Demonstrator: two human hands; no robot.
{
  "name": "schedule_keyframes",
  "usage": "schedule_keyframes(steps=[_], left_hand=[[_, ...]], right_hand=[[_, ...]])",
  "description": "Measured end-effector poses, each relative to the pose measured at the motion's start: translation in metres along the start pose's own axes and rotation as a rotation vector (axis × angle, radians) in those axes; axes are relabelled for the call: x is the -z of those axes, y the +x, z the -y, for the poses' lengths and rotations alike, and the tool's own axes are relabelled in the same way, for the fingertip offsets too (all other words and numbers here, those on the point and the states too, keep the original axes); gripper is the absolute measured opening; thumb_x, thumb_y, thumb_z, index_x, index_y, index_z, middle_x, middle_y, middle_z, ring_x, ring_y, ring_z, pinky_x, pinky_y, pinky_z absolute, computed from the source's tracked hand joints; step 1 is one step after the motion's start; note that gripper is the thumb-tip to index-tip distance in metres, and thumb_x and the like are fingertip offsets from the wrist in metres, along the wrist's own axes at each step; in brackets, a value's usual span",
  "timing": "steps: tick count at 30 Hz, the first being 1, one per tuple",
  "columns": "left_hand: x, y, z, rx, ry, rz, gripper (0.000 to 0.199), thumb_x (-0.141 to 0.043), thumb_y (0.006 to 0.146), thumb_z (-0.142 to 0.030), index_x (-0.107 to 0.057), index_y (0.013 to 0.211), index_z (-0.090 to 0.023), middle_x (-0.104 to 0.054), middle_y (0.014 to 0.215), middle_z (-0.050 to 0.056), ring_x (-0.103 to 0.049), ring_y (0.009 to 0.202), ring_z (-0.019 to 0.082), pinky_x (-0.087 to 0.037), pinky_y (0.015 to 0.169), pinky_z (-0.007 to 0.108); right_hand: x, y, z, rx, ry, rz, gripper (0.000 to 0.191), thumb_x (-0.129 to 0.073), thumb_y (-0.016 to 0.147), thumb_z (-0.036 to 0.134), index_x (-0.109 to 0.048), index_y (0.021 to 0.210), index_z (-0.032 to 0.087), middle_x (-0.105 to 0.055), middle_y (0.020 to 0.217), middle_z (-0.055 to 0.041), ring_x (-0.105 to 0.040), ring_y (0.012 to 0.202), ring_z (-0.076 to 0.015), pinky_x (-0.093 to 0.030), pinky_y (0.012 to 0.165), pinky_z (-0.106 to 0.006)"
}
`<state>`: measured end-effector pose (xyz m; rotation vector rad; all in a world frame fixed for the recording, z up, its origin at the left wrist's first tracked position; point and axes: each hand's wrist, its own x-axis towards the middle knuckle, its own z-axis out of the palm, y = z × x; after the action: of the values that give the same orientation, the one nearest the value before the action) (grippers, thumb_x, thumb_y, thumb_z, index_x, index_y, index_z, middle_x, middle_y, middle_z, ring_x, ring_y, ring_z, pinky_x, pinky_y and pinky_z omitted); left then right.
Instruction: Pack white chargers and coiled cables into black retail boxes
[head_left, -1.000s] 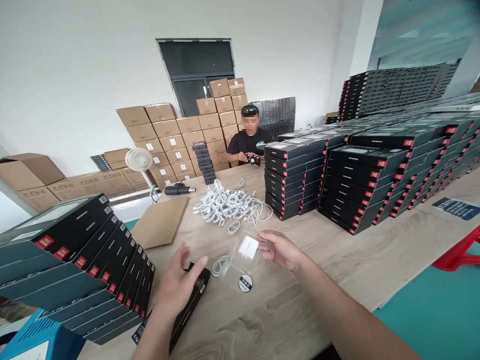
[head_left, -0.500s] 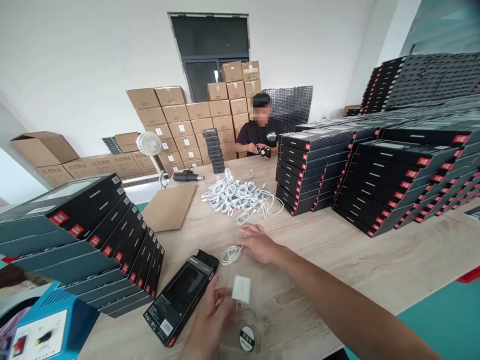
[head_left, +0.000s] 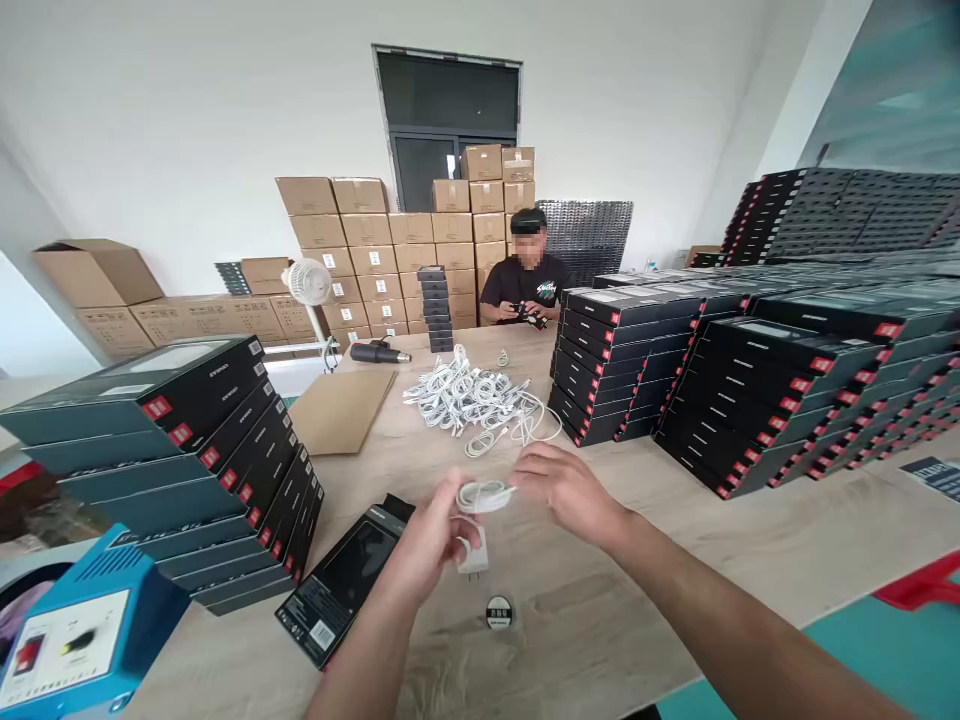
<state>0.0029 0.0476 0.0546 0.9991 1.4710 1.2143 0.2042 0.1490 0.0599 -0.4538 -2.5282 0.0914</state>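
A: So, going left to right, what's on the pale wood table (head_left: 600,530)?

B: A blue plastic device with a white label (head_left: 75,630) sits at the near left corner, beside a leaning stack of flat black boxes with red tabs (head_left: 202,470). Next comes an open black product box (head_left: 345,585), lying flat, with a brown cardboard sheet (head_left: 341,410) farther off.

A: And the hands?

B: The left hand (head_left: 424,540) has its fingers closed around a coiled white cable (head_left: 484,496), held up off the table. A white wall charger (head_left: 472,552) sits just under that hand, prongs down; the picture doesn't settle whether it's held or resting on the wood. Below it lies a round black-and-white sticker (head_left: 499,612).

A: Is the right one gripping too?

B: No, the right hand (head_left: 566,490) is open, fingers apart, right beside the cable's free end. I can't tell whether they touch it.

A: Beyond them?

B: A tangled heap of white cables (head_left: 465,400) lies in the middle, and a person in a black T-shirt (head_left: 525,290) handles a small dark item at the far end. Tall stacks of black boxes (head_left: 720,400) fill the right.
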Motion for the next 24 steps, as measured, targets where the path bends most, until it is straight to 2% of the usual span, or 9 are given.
schedule_keyframes(steps=[1, 3, 4, 7, 11, 15, 19, 21, 24], left_hand=[[0.0, 0.001, 0.0, -0.017, 0.041, 0.052, 0.051, -0.049, 0.086, -0.057, -0.062, 0.11, -0.014, -0.064, 0.072, 0.002, -0.055, 0.05, 0.014, -0.033, 0.044, 0.024], [-0.001, -0.003, 0.011, -0.12, 0.221, 0.038, 0.035, -0.055, 0.085, -0.046, -0.066, 0.098, -0.015, -0.063, 0.068, 0.0, -0.056, 0.054, 0.014, -0.038, 0.051, 0.025], [-0.003, -0.007, 0.02, -0.181, 0.331, -0.004, 0.029, -0.055, 0.086, -0.041, -0.067, 0.096, -0.017, -0.065, 0.071, 0.001, -0.059, 0.061, 0.016, -0.043, 0.057, 0.027], [-0.005, -0.027, 0.052, -0.357, 0.63, -0.141, 0.023, -0.052, 0.09, -0.033, -0.068, 0.102, -0.02, -0.071, 0.09, 0.005, -0.064, 0.085, 0.022, -0.048, 0.08, 0.036], [0.0, -0.046, 0.079, -0.559, 0.858, -0.242, 0.023, -0.051, 0.094, -0.03, -0.069, 0.105, -0.022, -0.067, 0.107, 0.009, -0.059, 0.104, 0.027, -0.046, 0.095, 0.046], [0.012, -0.055, 0.085, -0.595, 0.858, -0.118, 0.027, -0.056, 0.093, -0.031, -0.066, 0.117, -0.023, -0.059, 0.125, 0.012, -0.056, 0.119, 0.027, -0.048, 0.101, 0.046], [0.02, -0.066, 0.087, -0.607, 0.925, 0.138, 0.069, -0.079, 0.076, -0.031, -0.051, 0.138, -0.029, -0.047, 0.147, 0.012, -0.046, 0.135, 0.032, -0.046, 0.108, 0.049], [0.02, -0.069, 0.089, -0.613, 0.963, 0.143, 0.072, -0.081, 0.072, -0.027, -0.051, 0.138, -0.029, -0.047, 0.148, 0.012, -0.046, 0.135, 0.032, -0.046, 0.108, 0.051], [0.016, -0.071, 0.09, -0.669, 0.992, 0.072, 0.059, -0.074, 0.077, -0.02, -0.055, 0.132, -0.026, -0.054, 0.143, 0.012, -0.052, 0.13, 0.031, -0.049, 0.105, 0.05]], right_hand=[[0.001, -0.006, 0.01, 0.001, -0.018, 0.037, 0.032, -0.041, 0.102, 0.019, -0.072, 0.092, 0.023, -0.071, 0.092, -0.0069, -0.058, 0.098, -0.0226, -0.044, 0.083, -0.033], [-0.002, -0.021, 0.029, -0.042, -0.003, 0.103, 0.02, -0.052, 0.098, 0.018, -0.071, 0.1, 0.024, -0.072, 0.096, -0.006, -0.06, 0.097, -0.0222, -0.043, 0.084, -0.034], [-0.007, -0.029, 0.038, -0.077, 0.024, 0.134, 0.017, -0.058, 0.095, 0.02, -0.068, 0.108, 0.025, -0.072, 0.099, -0.0054, -0.061, 0.097, -0.0219, -0.042, 0.085, -0.034], [-0.026, -0.048, 0.059, -0.169, 0.111, 0.195, 0.036, -0.068, 0.089, 0.021, -0.06, 0.124, 0.026, -0.072, 0.111, -0.0049, -0.063, 0.098, -0.0217, -0.042, 0.086, -0.034], [-0.044, -0.053, 0.069, -0.232, 0.138, 0.216, 0.026, -0.065, 0.09, 0.016, -0.064, 0.115, 0.024, -0.071, 0.109, -0.0046, -0.063, 0.1, -0.0216, -0.042, 0.085, -0.033], [-0.035, -0.049, 0.072, -0.297, 0.089, 0.276, 0.021, -0.066, 0.09, 0.019, -0.065, 0.111, 0.023, -0.07, 0.098, -0.0048, -0.062, 0.096, -0.0227, -0.038, 0.083, -0.035], [-0.021, -0.05, 0.083, -0.301, 0.034, 0.325, 0.017, -0.071, 0.087, 0.025, -0.067, 0.103, 0.02, -0.067, 0.098, -0.0068, -0.058, 0.096, -0.024, -0.034, 0.087, -0.039], [-0.021, -0.053, 0.087, -0.283, 0.008, 0.324, 0.011, -0.07, 0.088, 0.028, -0.068, 0.094, 0.02, -0.066, 0.094, -0.0062, -0.056, 0.094, -0.0232, -0.033, 0.088, -0.04], [-0.03, -0.061, 0.088, -0.259, -0.005, 0.301, 0.012, -0.066, 0.092, 0.033, -0.071, 0.088, 0.023, -0.065, 0.088, -0.0039, -0.054, 0.088, -0.0212, -0.031, 0.089, -0.042]])
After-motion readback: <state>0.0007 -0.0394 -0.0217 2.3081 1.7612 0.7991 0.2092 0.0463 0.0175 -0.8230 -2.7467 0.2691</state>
